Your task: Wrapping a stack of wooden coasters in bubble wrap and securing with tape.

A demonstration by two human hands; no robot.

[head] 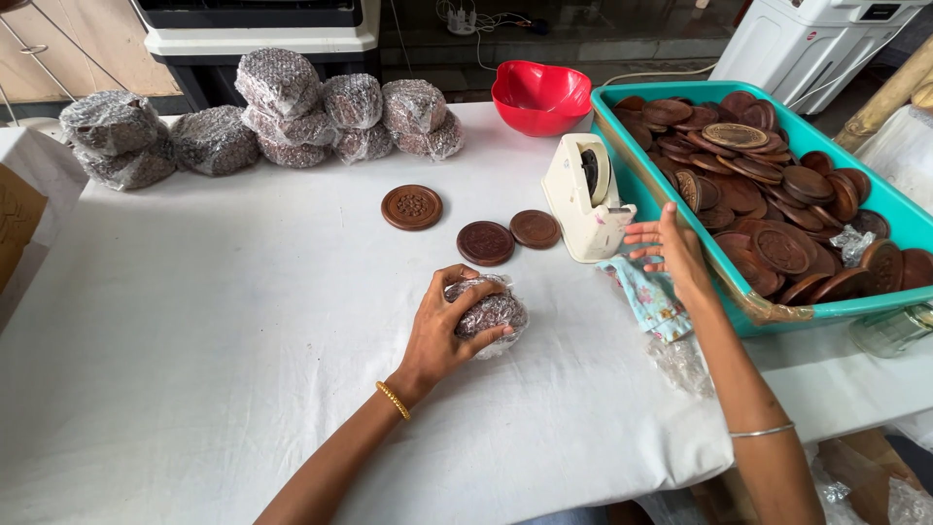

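From the head camera, the left hand [449,326] clasped a bubble-wrapped round bundle [489,313] on the white-clothed desk [224,321], left of the cream tape dispenser [586,197]. The right hand [669,246], fingers spread, hovered beside that dispenser. Loosened grip might let the wrap unfurl.

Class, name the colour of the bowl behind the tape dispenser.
Red; the bowl shows best in the head view.
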